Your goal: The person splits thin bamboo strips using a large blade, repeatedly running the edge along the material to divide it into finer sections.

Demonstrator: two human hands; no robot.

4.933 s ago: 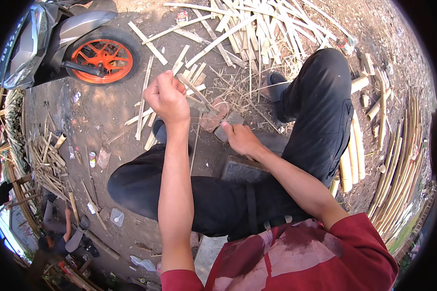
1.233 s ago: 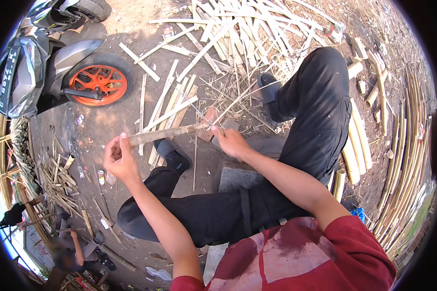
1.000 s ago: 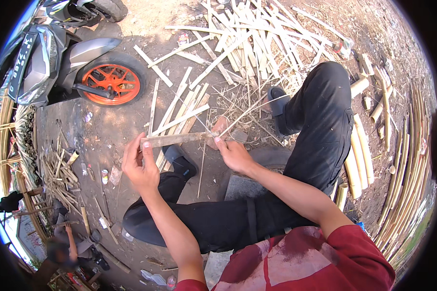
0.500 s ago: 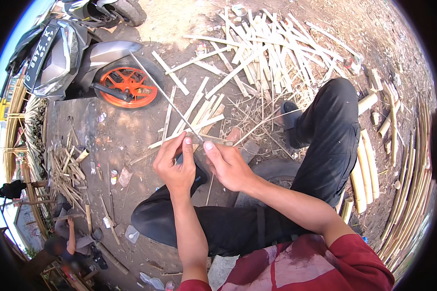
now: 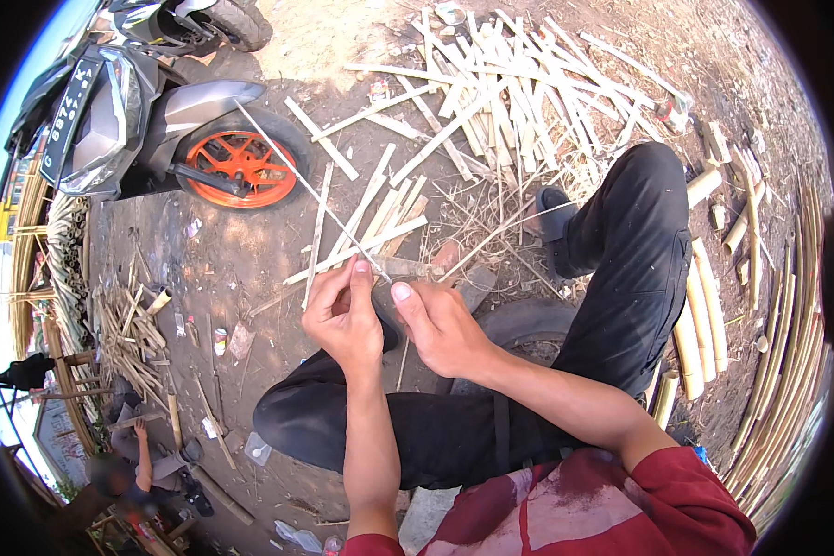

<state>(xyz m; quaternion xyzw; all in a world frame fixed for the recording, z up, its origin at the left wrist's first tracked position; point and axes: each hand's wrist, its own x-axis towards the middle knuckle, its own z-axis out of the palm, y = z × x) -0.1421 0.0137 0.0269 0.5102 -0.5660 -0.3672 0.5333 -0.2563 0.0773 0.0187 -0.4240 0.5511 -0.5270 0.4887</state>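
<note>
Over the bent left leg [image 5: 296, 412], two bare hands come close together, a slim gap between the thumbs. From where I stand, the left hand [image 5: 346, 320] sits nearly upright on its forearm [image 5: 372, 454], which rises steeply from below; thumb and forefinger are pinched narrow on a thin strip [image 5: 288, 163], the other fingers curled inward. That strip runs from the pinch up and to the left, its far part seen against the motorbike's orange wheel [image 5: 236, 171]. The right hand [image 5: 449, 329] arrives on a slant, its forearm [image 5: 565, 397] crossing above the lap, the thumb aimed at the left hand and the fingers partly hidden behind it. A flat stick [image 5: 412, 267] shows just past the right thumb (whether those fingers grip it, I cannot tell). Beyond, pale slats [image 5: 505, 102] lie heaped on the dirt [image 5: 250, 246].
</note>
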